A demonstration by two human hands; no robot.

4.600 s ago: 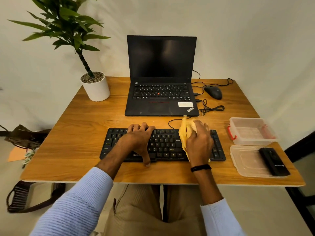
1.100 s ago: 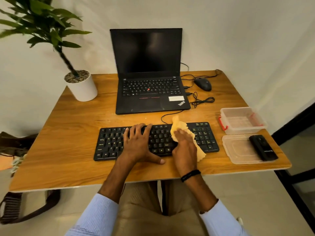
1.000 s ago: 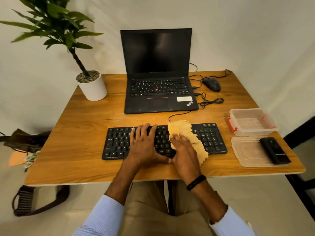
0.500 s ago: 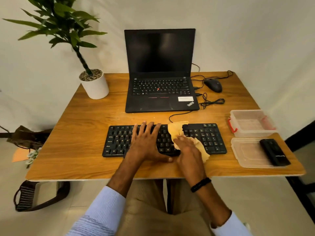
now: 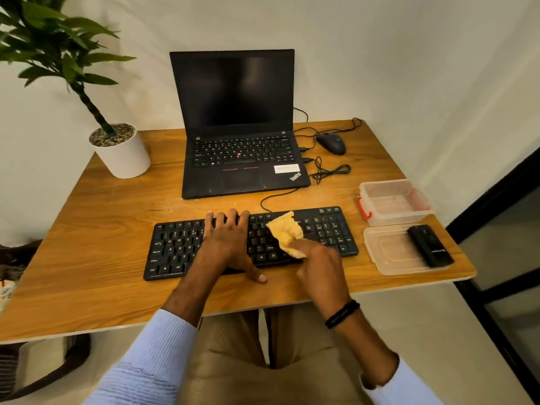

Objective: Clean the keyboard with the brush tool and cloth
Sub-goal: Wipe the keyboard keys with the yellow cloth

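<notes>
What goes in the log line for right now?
left hand: flat on black keyboard | right hand: pinches crumpled yellow cloth against keyboard | step: wiping

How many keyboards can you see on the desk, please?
2: the external keyboard lies near the front edge of the desk; the laptop's built-in keyboard sits behind it. None appears hidden.

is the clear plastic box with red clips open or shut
Open. The clear plastic box with red clips has no lid on; a clear lid lies beside it under a black device.
</notes>
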